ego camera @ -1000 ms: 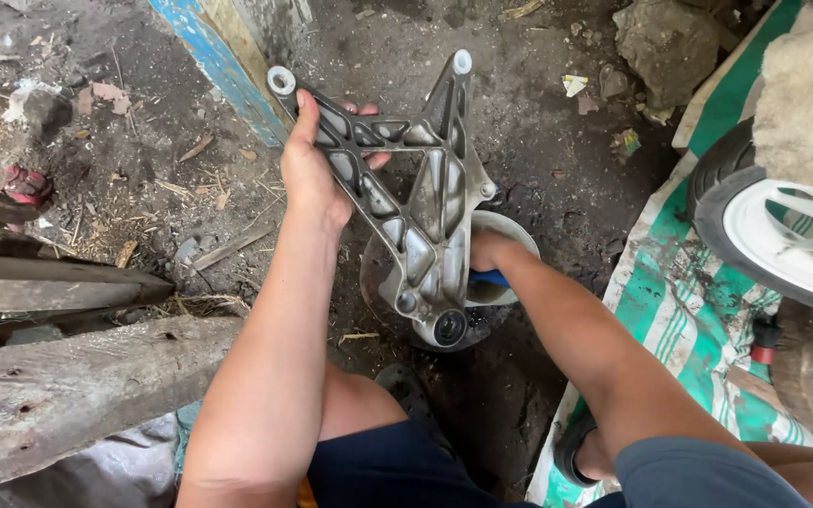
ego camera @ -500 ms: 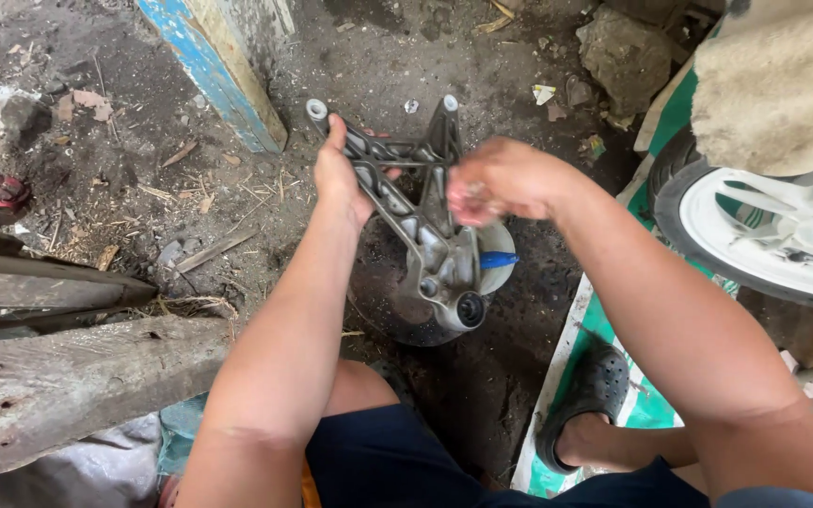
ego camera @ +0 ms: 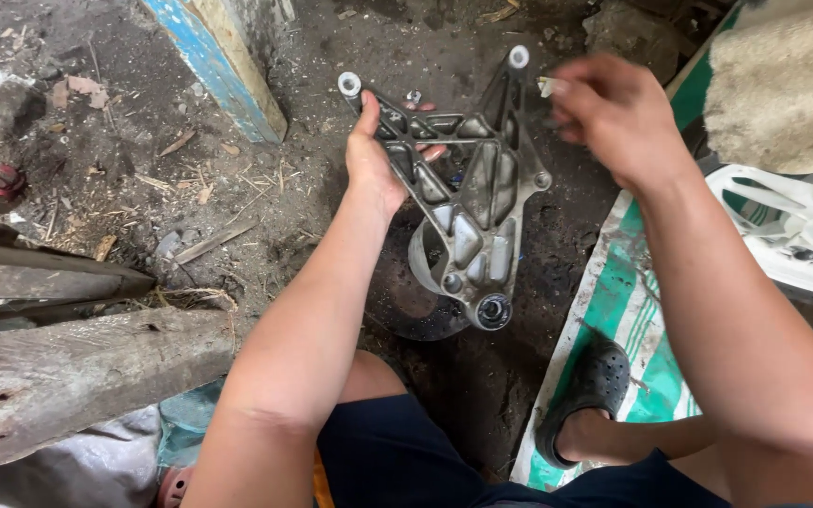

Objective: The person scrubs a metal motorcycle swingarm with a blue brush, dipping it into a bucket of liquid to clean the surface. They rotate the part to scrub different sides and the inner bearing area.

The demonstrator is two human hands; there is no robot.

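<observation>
The cast metal bracket [ego camera: 468, 202] sat in the left hand [ego camera: 374, 165], whose fingers [ego camera: 430, 150] wrapped its upper-left arm, thumb on the near face. From that grip its long axis ran down and to the right, ending in a round bushing eye above a dark pan [ego camera: 416, 301] on the dirt floor. The right hand [ego camera: 613, 113] hovered just right of the bracket's top lug, blurred; I cannot tell whether its loosely curled fingers pinched anything. A black sandal [ego camera: 587, 386] rested on the green striped tarp [ego camera: 628, 310] below.
</observation>
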